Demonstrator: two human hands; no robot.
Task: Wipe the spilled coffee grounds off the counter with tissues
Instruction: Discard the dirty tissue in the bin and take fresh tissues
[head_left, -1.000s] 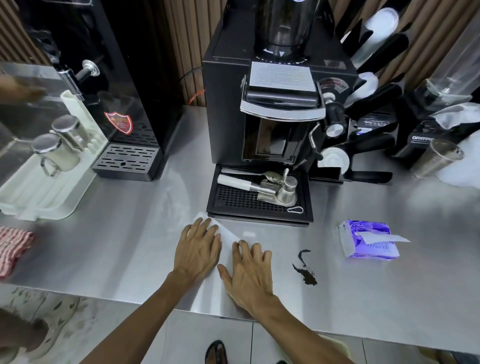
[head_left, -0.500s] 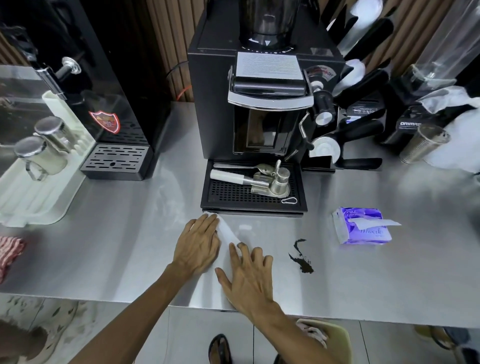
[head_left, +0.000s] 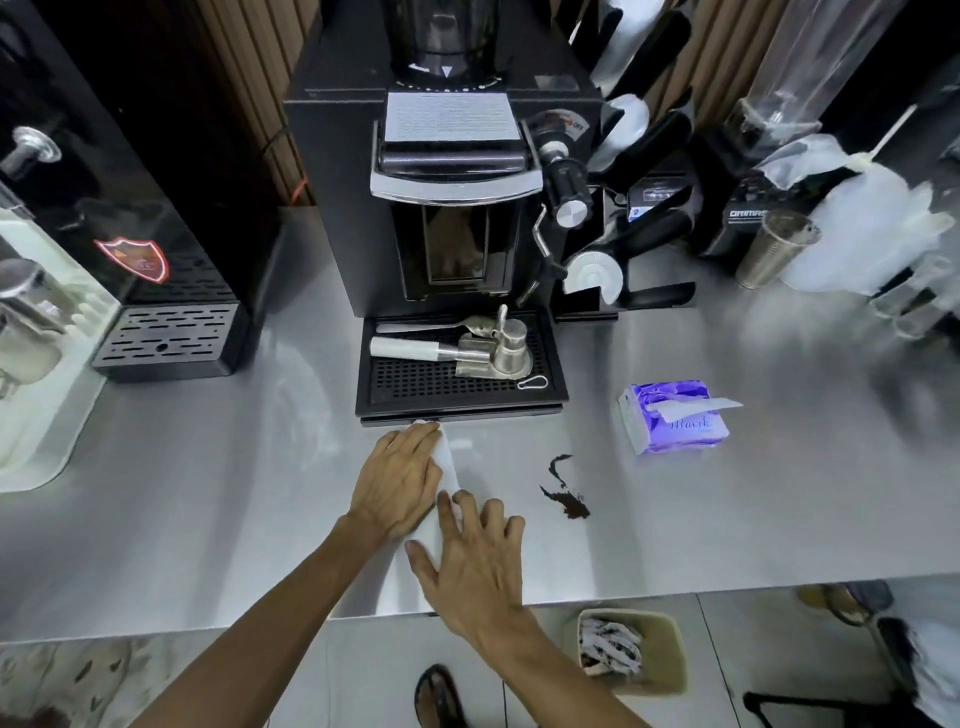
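Note:
A white tissue (head_left: 448, 462) lies flat on the steel counter (head_left: 727, 509) in front of the coffee machine's drip tray. My left hand (head_left: 397, 480) presses on its left part with straight fingers. My right hand (head_left: 475, 566) rests on its near right part, fingers spread and slightly bent at the tips. A dark streak of spilled coffee grounds (head_left: 569, 499) sits on the counter just right of my right hand, untouched. A purple tissue pack (head_left: 672, 423) with one sheet sticking out lies further right.
The black coffee machine (head_left: 447, 208) and its drip tray (head_left: 460, 384) with metal tools stand right behind the tissue. A black dispenser (head_left: 156, 291) and white rack (head_left: 47, 364) are at left. A steel cup (head_left: 774, 249) stands at right. A bin (head_left: 631, 652) sits below the counter edge.
My right hand has slid toward me and its fingertips have curled a little on the tissue. The tissue looks narrower between my hands. The camera has moved closer.

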